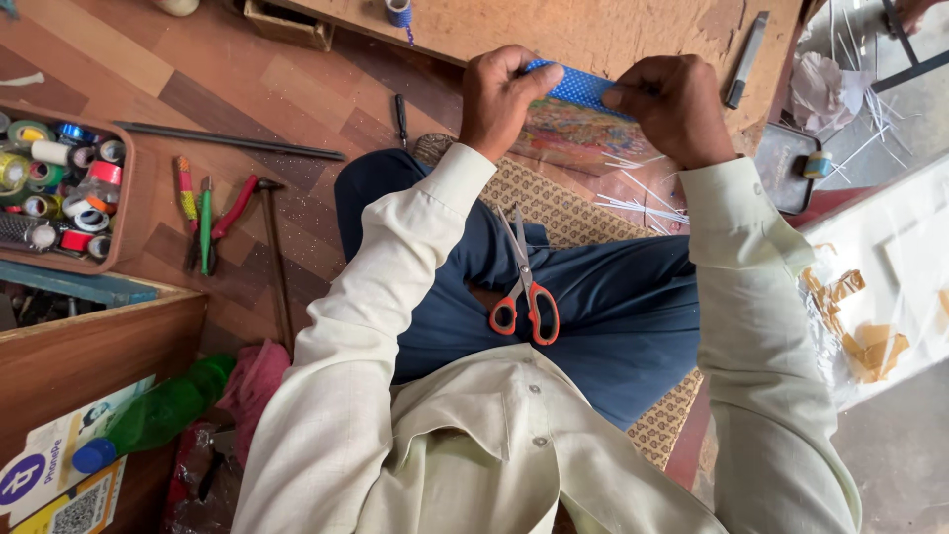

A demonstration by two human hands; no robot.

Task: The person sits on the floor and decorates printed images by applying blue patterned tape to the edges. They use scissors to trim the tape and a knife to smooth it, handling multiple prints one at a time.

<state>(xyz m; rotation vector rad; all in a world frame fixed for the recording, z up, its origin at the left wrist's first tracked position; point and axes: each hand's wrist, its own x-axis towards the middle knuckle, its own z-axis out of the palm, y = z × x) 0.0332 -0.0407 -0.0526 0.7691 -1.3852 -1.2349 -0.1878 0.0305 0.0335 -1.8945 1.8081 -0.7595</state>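
The scissors [525, 292] show bright metal blades and glossy orange plastic handles, lying on smooth dark blue cloth trousers [613, 307]; the blue dotted strip [578, 87] looks like matt tape, the board [593, 30] at the floor's far edge rough, scuffed wood

Single head-mounted view, looking steeply down from above the person's own chest and lap. The left hand [497, 99] and right hand [674, 107] lie near the top centre, at arm's length; floor extends to either side of them.
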